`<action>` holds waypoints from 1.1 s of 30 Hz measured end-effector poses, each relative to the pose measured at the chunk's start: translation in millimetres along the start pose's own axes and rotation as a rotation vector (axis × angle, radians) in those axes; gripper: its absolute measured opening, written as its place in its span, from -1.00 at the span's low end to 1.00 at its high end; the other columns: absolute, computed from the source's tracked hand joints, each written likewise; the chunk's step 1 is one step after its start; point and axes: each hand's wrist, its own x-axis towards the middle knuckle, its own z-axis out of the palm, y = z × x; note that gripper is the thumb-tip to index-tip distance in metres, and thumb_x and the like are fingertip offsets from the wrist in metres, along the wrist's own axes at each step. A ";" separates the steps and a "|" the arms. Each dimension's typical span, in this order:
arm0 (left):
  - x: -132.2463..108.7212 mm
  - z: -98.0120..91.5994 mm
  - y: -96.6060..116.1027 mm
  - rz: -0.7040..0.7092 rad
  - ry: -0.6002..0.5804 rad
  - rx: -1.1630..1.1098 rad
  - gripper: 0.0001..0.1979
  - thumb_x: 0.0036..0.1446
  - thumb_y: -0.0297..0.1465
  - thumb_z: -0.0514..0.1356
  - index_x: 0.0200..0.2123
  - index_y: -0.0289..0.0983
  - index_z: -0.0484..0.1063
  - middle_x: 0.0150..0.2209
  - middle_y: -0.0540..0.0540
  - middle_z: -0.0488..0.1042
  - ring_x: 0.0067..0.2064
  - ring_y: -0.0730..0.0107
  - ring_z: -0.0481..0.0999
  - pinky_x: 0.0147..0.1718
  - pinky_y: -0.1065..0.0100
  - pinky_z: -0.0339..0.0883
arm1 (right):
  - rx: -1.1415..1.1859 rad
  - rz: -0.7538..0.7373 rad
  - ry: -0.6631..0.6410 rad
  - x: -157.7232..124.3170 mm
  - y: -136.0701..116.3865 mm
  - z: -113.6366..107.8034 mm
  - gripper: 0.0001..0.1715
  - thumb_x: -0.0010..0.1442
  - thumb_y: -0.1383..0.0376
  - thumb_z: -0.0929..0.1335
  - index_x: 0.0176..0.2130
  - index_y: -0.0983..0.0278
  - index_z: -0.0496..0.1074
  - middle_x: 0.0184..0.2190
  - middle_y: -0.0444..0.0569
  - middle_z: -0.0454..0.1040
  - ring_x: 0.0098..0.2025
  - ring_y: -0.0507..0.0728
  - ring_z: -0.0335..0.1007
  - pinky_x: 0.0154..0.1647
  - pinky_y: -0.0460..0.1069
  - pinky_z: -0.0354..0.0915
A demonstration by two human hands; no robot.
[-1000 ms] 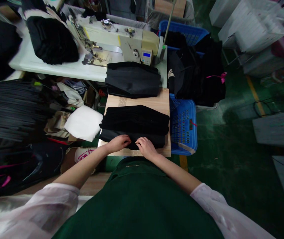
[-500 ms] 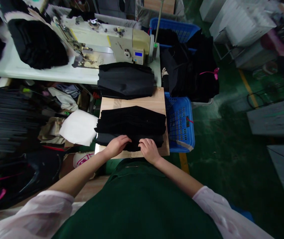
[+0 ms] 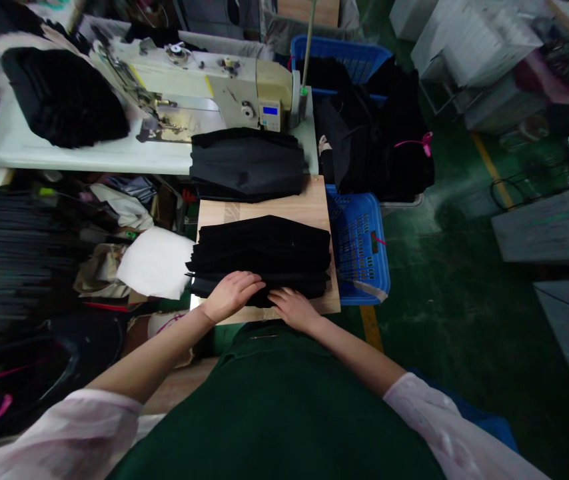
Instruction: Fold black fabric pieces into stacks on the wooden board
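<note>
A stack of black cloth pieces (image 3: pixel 264 241) lies on a wooden board in front of me, with its near layer folded toward my body. My left hand (image 3: pixel 233 293) is over the near edge of the stack, its fingers bent together on the black cloth. Close beside it, my right hand (image 3: pixel 294 309) holds the same near edge, fingers pointing left. Their fingertips almost meet at the middle of the edge. Both thumbs are mostly hidden. Farther back, a second black cloth stack (image 3: pixel 247 165) bridges the board and the sewing table.
A sewing machine (image 3: pixel 204 80) stands on the white table (image 3: pixel 89 159), with a black cloth pile (image 3: pixel 64 97) at left. Right of the wooden board (image 3: pixel 279 208) are a blue basket (image 3: pixel 359 247) and tied black bundles (image 3: pixel 379 133). White cloth (image 3: pixel 155 262) hangs at left.
My right hand has shifted left toward my left hand, and its fingers lie flatter. My left hand has stayed at the cloth's near edge. The view has moved slightly.
</note>
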 end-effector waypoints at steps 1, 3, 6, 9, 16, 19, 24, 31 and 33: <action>4.0 -3.3 -2.7 0.004 -0.007 0.010 -0.70 0.29 -0.49 -0.02 0.00 -0.25 0.41 -0.10 -0.18 0.51 -0.09 0.27 0.47 -0.15 0.23 0.33 | -0.002 -0.001 -0.014 2.9 0.9 0.3 -0.65 0.32 0.25 0.28 0.08 0.26 0.38 0.06 0.04 0.42 0.08 0.20 0.26 -0.03 0.09 0.28; 16.7 -8.5 -9.6 -0.048 0.007 0.025 -0.68 0.30 -0.48 -0.03 0.03 -0.25 0.39 -0.11 -0.19 0.51 -0.10 0.26 0.47 -0.14 0.23 0.32 | 0.009 -0.012 -0.023 7.6 3.1 -0.4 -0.69 0.30 0.22 0.31 0.02 0.24 0.44 -0.01 0.02 0.46 0.03 0.19 0.28 -0.04 0.07 0.29; 43.8 -10.5 -20.1 -0.250 0.016 0.082 -0.73 0.29 -0.44 0.00 -0.01 -0.28 0.39 -0.15 -0.21 0.50 -0.14 0.21 0.47 -0.17 0.20 0.30 | 0.054 -0.017 -0.010 13.3 6.7 -2.7 -0.76 0.29 0.23 0.32 -0.11 0.26 0.52 -0.13 0.00 0.49 -0.07 0.15 0.30 -0.07 0.03 0.28; 68.9 -7.0 -24.1 -0.517 -0.029 0.190 -0.80 0.22 -0.40 0.09 -0.12 -0.30 0.41 -0.18 -0.25 0.48 -0.12 0.09 0.45 -0.21 0.18 0.28 | 0.106 -0.018 0.002 17.0 10.4 -3.3 -0.79 0.29 0.25 0.32 -0.18 0.27 0.54 -0.18 -0.01 0.49 -0.13 0.12 0.29 -0.10 0.00 0.27; 61.7 3.1 -8.9 -0.874 -0.085 -0.075 -0.77 0.23 -0.23 0.08 -0.22 -0.27 0.37 -0.39 -0.09 0.48 -0.40 0.26 0.48 -0.44 0.33 0.25 | 0.151 0.035 0.014 20.2 11.8 -0.8 -0.84 0.29 0.36 0.30 -0.21 0.29 0.50 -0.21 -0.01 0.48 -0.14 0.10 0.31 -0.09 -0.01 0.27; 31.1 13.5 -6.2 -0.661 -0.116 -0.471 -0.73 0.20 -0.17 0.12 -0.29 -0.26 0.41 -0.37 -0.05 0.50 -0.36 0.35 0.49 -0.37 0.38 0.31 | 0.168 0.101 0.024 23.3 10.8 -2.1 -0.84 0.29 0.40 0.28 -0.20 0.28 0.46 -0.23 -0.02 0.50 -0.16 0.10 0.35 -0.12 -0.01 0.28; -5.2 33.7 -7.8 -0.498 -0.224 -0.643 -0.73 0.16 -0.21 0.15 -0.40 -0.28 0.50 -0.37 -0.09 0.50 -0.29 0.34 0.49 -0.25 0.35 0.35 | 0.227 0.142 0.026 26.4 13.7 -3.3 -0.83 0.26 0.43 0.28 -0.17 0.24 0.42 -0.25 -0.05 0.49 -0.20 0.09 0.38 -0.18 -0.03 0.29; 0.7 33.9 -11.6 -0.533 -0.294 -0.706 -0.75 0.10 -0.31 0.11 -0.52 -0.29 0.49 -0.40 -0.07 0.47 -0.31 0.36 0.48 -0.26 0.39 0.34 | 0.248 0.016 0.036 17.4 14.7 -0.7 -0.79 0.21 0.53 0.27 -0.26 0.29 0.44 -0.26 -0.03 0.46 -0.14 0.09 0.31 -0.08 -0.02 0.28; 2.0 32.8 -13.1 -0.549 -0.309 -0.725 -0.75 0.10 -0.30 0.11 -0.49 -0.29 0.49 -0.40 -0.07 0.48 -0.31 0.37 0.48 -0.27 0.39 0.34 | 0.265 0.023 0.076 13.7 14.1 1.0 -0.87 0.23 0.43 0.31 -0.22 0.30 0.46 -0.22 -0.02 0.45 -0.13 0.10 0.31 -0.04 0.00 0.28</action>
